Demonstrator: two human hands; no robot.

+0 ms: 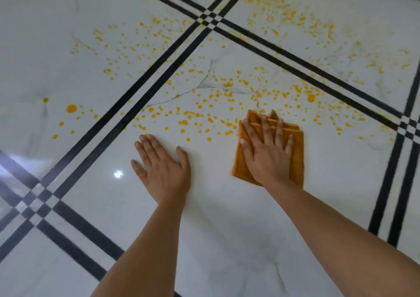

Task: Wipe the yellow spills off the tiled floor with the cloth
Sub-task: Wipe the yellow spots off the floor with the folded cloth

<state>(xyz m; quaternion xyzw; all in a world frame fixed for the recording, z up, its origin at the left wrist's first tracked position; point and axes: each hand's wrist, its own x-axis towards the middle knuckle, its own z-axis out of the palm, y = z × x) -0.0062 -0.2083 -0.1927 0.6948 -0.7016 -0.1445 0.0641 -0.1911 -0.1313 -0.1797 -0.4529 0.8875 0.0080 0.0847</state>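
A folded orange cloth (pixel 296 158) lies flat on the white marble-look tiled floor (pixel 227 228). My right hand (pixel 266 149) presses down on the cloth with fingers spread. My left hand (pixel 161 171) rests flat on the bare tile to the left of it, fingers apart, holding nothing. Yellow spills (pixel 204 115) dot the floor in many droplets just beyond both hands. A bigger yellow drop (pixel 71 108) sits at the left, and smeared yellow marks (pixel 295 19) spread over the far right tile.
Double black stripe lines (pixel 145 99) cross the floor diagonally and meet in small checkered squares (pixel 210 18). Another pair of stripes (pixel 395 183) runs along the right side. A bright light reflection (pixel 118 174) shows on the glossy tile near my left hand.
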